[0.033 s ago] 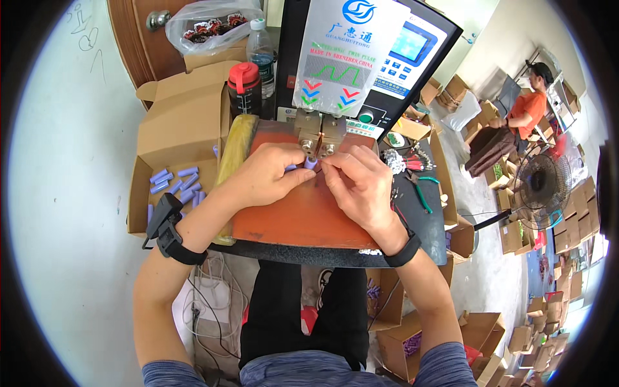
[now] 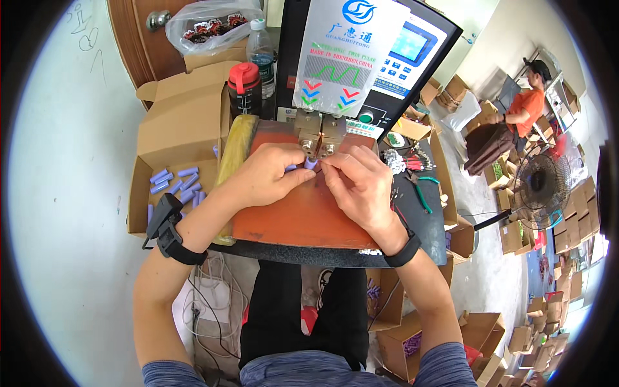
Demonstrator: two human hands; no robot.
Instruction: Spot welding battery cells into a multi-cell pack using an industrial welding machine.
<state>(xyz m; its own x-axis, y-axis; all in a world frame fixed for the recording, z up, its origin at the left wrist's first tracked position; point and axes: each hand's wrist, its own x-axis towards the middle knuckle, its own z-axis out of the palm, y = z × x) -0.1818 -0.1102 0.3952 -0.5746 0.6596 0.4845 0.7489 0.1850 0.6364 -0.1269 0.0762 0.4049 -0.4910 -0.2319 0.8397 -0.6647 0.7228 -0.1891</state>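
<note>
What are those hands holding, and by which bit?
The left hand seems to pinch a purple cylinder by its side; whether the right hand holds anything, I can't tell.

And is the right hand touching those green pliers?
Apart: the head view shows dark tabletop between the right hand and the green-handled pliers.

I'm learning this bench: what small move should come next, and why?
Perhaps steady the purple cylinder with the left hand: it sits close beneath the paired metal tips, with the right hand beside it. Whether it touches the tips is unclear.
</note>
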